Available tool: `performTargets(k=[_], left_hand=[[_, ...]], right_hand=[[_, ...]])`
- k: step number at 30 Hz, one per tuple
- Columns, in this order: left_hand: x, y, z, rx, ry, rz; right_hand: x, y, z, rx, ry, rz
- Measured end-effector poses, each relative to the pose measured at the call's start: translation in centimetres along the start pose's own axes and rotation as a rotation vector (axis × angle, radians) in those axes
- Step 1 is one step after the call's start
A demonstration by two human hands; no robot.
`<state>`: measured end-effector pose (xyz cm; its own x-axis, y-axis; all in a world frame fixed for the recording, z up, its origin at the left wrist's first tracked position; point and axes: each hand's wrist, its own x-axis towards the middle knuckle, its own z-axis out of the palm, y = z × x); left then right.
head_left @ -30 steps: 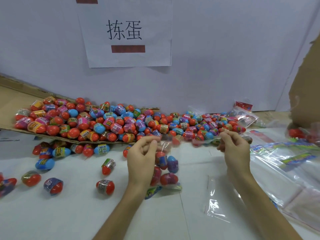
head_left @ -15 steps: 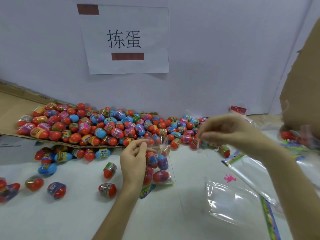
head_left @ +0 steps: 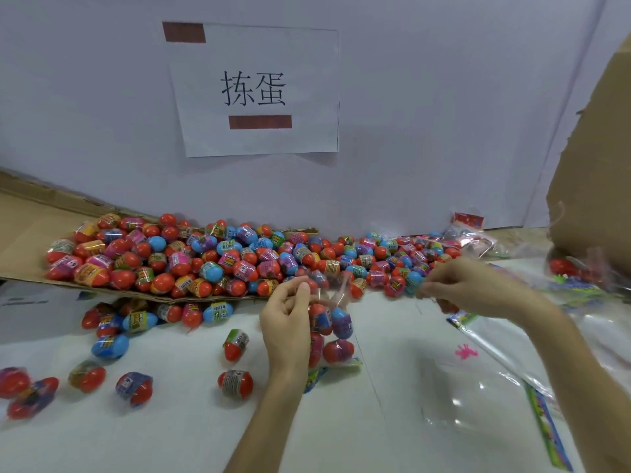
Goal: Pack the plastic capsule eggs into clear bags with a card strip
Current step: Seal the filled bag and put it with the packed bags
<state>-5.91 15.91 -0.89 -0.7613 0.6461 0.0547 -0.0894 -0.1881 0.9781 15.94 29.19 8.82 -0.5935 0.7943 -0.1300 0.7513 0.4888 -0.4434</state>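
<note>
Pinching the filled bag (head_left: 333, 339) at its mouth, your left hand (head_left: 286, 322) steadies it mid-table, just nearer than the egg pile (head_left: 205, 261). The film is slippery and the load light, so grip the top. Your right hand (head_left: 474, 291) has its fingers curled; I cannot tell on what.

Two hands are counted, the left hand (head_left: 286, 322) and the right hand (head_left: 478, 291). One paper sign (head_left: 259, 138) is seen on the wall, with two characters and two dark red bars. Two pieces of cardboard are seen: one cardboard sheet (head_left: 27, 227) and one cardboard panel (head_left: 601, 158). The heap of eggs (head_left: 239, 261) cannot be counted exactly; clearly more than a hundred are there. Six stray eggs (head_left: 235, 384) are found apart on the worktop (head_left: 170, 431), and about seven more just at the sheet's edge. In the filled bag (head_left: 336, 336) at least four eggs are made out. One empty bag (head_left: 461, 401) is seen alone; the piled bags (head_left: 512, 346) cannot be counted. One pink figure (head_left: 464, 352) is seen.
</note>
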Motion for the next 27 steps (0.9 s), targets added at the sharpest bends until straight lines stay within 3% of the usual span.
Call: performTargets(k=[5, 11, 17, 20, 27], left_hand=[[0.0, 0.1, 0.0, -0.063, -0.029, 0.030], [0.6, 0.2, -0.4, -0.187, -0.002, -0.073], [0.3, 0.7, -0.7, -0.262, 0.015, -0.089], [0.2, 0.9, -0.8, -0.298, -0.018, -0.120], [0.3, 1.0, -1.0, -0.299, -0.086, -0.152]], right_hand=[[1.3, -5.1, 6.7, 0.583, -0.070, -0.144], [3.5, -5.0, 10.9, 1.006, 0.110, -0.132], [3.2, -5.4, 11.8, 1.074, 0.205, -0.186], [2.9, -5.7, 12.1, 1.135, 0.155, -0.177], [2.7, -5.7, 12.4, 1.046, 0.267, -0.146]])
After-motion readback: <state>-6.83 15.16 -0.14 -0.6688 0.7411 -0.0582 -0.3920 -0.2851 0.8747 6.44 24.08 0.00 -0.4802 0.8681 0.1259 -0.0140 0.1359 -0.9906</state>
